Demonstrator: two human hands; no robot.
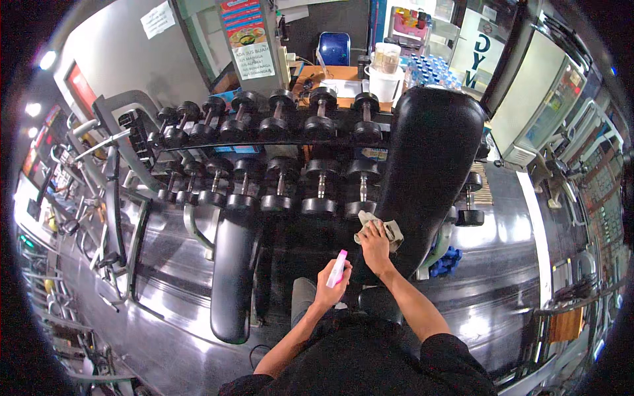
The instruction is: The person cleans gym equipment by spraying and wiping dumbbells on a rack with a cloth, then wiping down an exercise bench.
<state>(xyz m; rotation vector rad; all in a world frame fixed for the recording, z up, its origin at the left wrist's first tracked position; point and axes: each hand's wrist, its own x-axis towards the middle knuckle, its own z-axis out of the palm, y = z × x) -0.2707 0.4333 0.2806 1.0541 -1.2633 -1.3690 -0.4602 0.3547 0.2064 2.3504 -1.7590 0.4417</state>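
My left hand (pixel 331 283) grips a small spray bottle (pixel 338 270) with a pink and white top, held in front of my lap. A crumpled beige cloth (pixel 391 232) lies under my right hand (pixel 375 246), whose fingers press it against the lower left part of a padded black bench backrest (pixel 431 148). This backrest slopes up and away to the right. Just beyond the cloth sits a black dumbbell (pixel 364 188) with a metal handle. My palm covers part of the cloth.
A two-tier rack (pixel 237 145) carries several dumbbells ahead of me. To the left stands another black bench pad (pixel 232 277). Blue dumbbells (pixel 446 261) rest on the floor at right. Behind the rack is a desk (pixel 342 73) with a white bucket (pixel 384 84) and bottles (pixel 431 72).
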